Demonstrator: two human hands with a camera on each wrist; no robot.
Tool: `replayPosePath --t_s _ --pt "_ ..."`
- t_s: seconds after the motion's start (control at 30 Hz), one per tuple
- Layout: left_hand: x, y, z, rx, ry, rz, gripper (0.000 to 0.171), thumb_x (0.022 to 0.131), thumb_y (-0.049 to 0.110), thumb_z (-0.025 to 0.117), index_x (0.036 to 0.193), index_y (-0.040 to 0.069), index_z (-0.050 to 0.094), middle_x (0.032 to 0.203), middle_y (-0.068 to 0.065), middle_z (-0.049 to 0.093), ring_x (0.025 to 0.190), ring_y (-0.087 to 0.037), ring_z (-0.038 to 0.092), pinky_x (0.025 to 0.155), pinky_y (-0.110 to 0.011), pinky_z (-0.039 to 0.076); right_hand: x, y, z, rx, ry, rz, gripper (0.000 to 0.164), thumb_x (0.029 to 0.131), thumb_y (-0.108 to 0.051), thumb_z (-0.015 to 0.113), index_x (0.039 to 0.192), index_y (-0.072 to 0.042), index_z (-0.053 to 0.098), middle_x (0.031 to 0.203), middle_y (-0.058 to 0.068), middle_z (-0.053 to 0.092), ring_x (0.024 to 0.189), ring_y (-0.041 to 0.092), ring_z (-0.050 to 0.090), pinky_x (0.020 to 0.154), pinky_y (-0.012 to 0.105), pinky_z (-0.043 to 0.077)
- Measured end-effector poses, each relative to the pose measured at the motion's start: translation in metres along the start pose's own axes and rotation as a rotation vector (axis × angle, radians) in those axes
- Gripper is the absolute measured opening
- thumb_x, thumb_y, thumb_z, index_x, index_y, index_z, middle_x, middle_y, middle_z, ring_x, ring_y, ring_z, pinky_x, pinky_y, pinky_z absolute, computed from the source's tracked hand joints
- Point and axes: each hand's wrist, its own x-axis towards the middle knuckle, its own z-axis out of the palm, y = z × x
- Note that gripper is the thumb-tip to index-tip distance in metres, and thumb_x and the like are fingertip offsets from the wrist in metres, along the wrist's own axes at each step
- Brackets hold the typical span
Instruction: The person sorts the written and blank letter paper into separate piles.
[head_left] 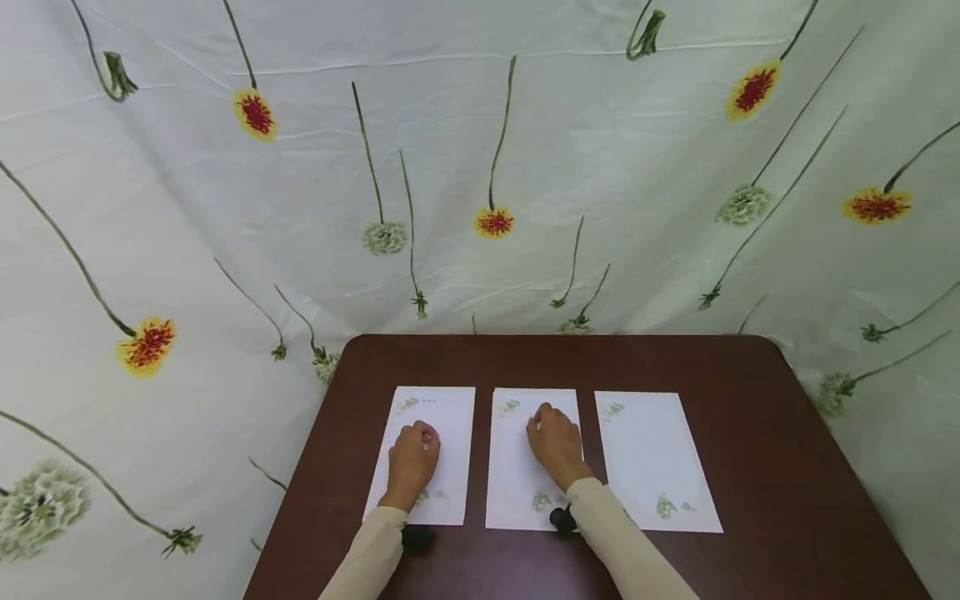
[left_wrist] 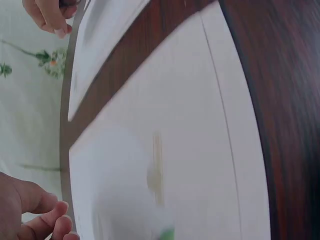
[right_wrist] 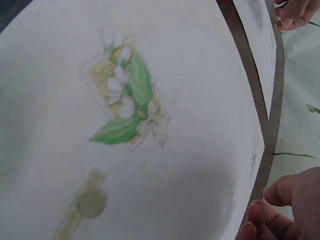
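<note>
My left hand (head_left: 414,460) hovers above the left white sheet (head_left: 453,417), its fingers loosely bent. The left wrist view shows the thumb and fingertips (left_wrist: 59,207) close together with no object between them. Over the upper half of the middle sheet (head_left: 510,467) hangs my right hand (head_left: 557,440), also loosely curled. Its thumb and fingertips (right_wrist: 257,210) hold nothing in the right wrist view. A printed spray of white flowers and green leaves (right_wrist: 137,82) decorates the middle sheet. To the right lies a third sheet (head_left: 652,450) with similar prints, untouched by either hand.
A dark brown table (head_left: 772,467) with rounded far corners carries the three sheets side by side, brown gaps between them. Behind it hangs a pale cloth (head_left: 450,125) with a flower pattern. Black wrist devices (head_left: 562,520) sit under both forearms.
</note>
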Motion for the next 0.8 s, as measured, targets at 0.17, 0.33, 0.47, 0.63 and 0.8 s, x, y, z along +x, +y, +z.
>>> replayPosePath --t_s 0.17,0.33,0.47,0.63,0.8 --pt "-0.003 0.018 0.021 -0.019 -0.016 0.069 0.006 0.094 0.008 0.066 0.093 0.003 0.068 0.086 -0.011 0.064 0.083 -0.032 0.064 0.080 -0.055 0.049 -0.005 0.020 -0.005 -0.041 0.041 0.032 0.014 0.097 -0.016 0.069 0.089 -0.006 0.065 0.080 0.012 0.071 0.072 0.030 0.069 0.067 0.046 0.055" --pt "-0.004 0.038 0.036 -0.016 -0.081 0.120 0.010 0.095 0.012 0.068 0.096 0.002 0.070 0.086 -0.010 0.064 0.082 -0.031 0.065 0.079 -0.054 0.050 -0.007 0.034 -0.012 -0.045 0.038 0.099 0.016 0.098 -0.017 0.068 0.098 -0.001 0.065 0.086 0.016 0.073 0.079 0.034 0.072 0.075 0.051 0.055" --pt "-0.006 0.048 0.043 -0.001 -0.132 0.112 0.013 0.097 0.012 0.070 0.099 0.000 0.069 0.087 -0.010 0.062 0.082 -0.029 0.063 0.082 -0.053 0.050 -0.009 0.041 -0.016 -0.038 0.004 0.173 0.024 0.099 -0.020 0.068 0.108 0.002 0.062 0.095 0.021 0.075 0.089 0.039 0.074 0.086 0.057 0.053" --pt "-0.011 0.053 0.050 0.012 -0.162 0.099 0.013 0.097 0.013 0.070 0.098 0.001 0.067 0.088 -0.009 0.061 0.083 -0.028 0.061 0.084 -0.052 0.049 -0.013 0.047 -0.019 -0.057 -0.022 0.222 0.034 0.099 -0.023 0.069 0.112 0.007 0.060 0.096 0.025 0.075 0.094 0.042 0.074 0.091 0.061 0.051" --pt "-0.014 0.057 0.054 0.011 -0.173 0.101 0.014 0.098 0.015 0.070 0.097 0.002 0.064 0.089 -0.010 0.059 0.083 -0.029 0.060 0.084 -0.052 0.048 -0.016 0.052 -0.017 -0.107 -0.020 0.224 0.040 0.099 -0.024 0.070 0.116 0.011 0.058 0.093 0.026 0.075 0.092 0.042 0.074 0.088 0.060 0.053"
